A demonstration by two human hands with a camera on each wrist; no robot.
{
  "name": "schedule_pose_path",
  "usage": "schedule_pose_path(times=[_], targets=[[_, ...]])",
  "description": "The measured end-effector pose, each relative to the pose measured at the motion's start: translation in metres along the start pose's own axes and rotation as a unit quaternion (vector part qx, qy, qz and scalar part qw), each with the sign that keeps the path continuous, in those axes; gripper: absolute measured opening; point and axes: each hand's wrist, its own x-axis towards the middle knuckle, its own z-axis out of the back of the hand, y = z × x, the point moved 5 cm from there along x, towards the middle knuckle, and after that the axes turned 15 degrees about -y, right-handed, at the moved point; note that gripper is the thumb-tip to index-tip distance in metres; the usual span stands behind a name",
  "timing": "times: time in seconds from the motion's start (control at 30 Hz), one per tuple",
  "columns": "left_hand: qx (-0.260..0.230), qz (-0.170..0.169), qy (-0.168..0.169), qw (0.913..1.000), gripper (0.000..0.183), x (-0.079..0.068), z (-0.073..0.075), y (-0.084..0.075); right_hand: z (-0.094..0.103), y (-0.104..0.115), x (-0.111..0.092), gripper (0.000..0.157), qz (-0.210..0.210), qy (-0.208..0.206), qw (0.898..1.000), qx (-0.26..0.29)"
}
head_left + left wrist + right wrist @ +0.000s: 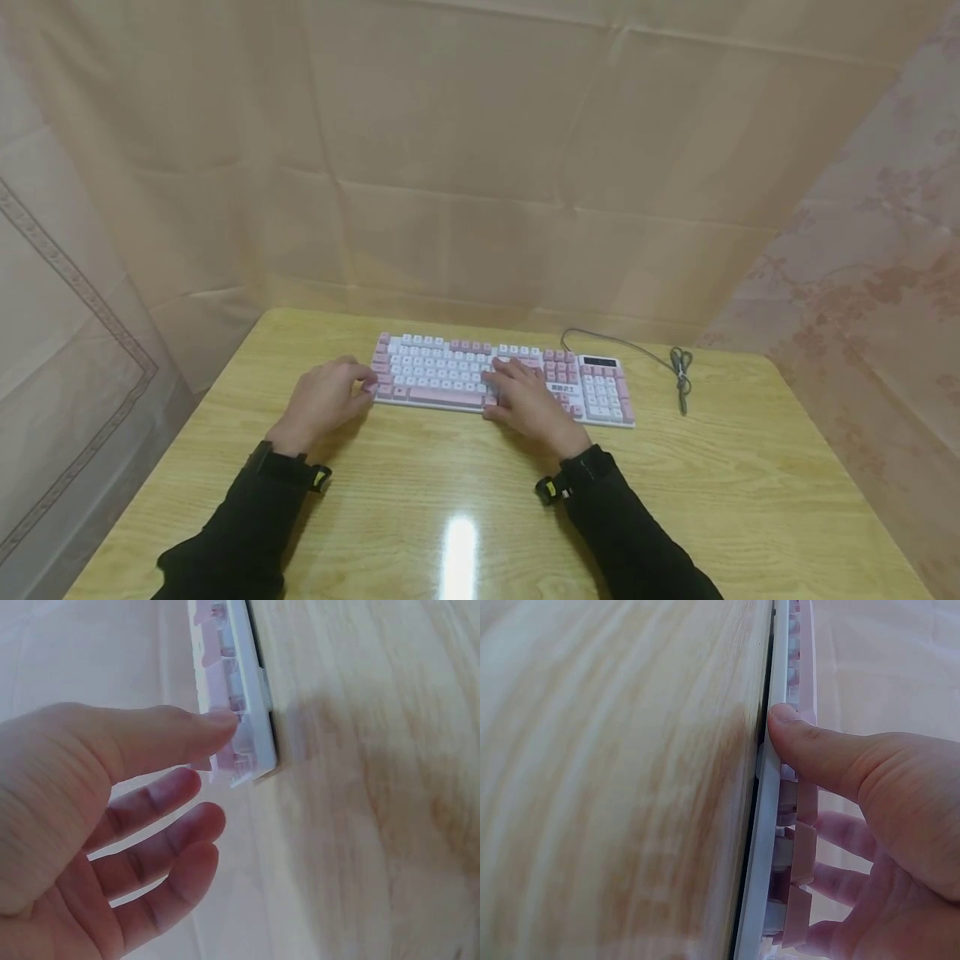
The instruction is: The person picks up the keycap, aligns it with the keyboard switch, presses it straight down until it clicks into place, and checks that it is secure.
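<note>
A full-size pink and white keyboard (442,398) lies at the back of the table. My left hand (324,398) is at its front left corner. In the left wrist view, the thumb of that hand (97,772) lies straight against the pink corner keys, three fingers bend loosely beside it, and the index finger is largely hidden. Over the right part of the letter keys rests my right hand (528,404). From the right wrist, the thumb of this hand (885,802) touches the keyboard's white front edge (761,862), while its other fingers reach over the keys, partly hidden behind them.
A grey cable (622,340) runs from the keyboard's back edge to a tied bundle (681,379) at the right. The wooden table (405,517) reflects a bright light near the front. Beige cloth (480,167) hangs behind it, with patterned cloth at both sides.
</note>
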Motion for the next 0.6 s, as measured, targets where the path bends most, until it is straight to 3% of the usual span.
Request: schedule_pose_path(times=[0.3, 0.6], targets=[[0.026, -0.032, -0.013, 0.9991, 0.014, -0.0003, -0.0053, 0.0005, 0.0003, -0.0006, 0.0019, 0.064, -0.004, 0.002, 1.000, -0.011], [0.036, -0.026, -0.018, 0.9988, 0.014, -0.0012, -0.0082, 0.0013, 0.0001, 0.0008, 0.0009, 0.064, -0.009, 0.009, 1.000, -0.003]])
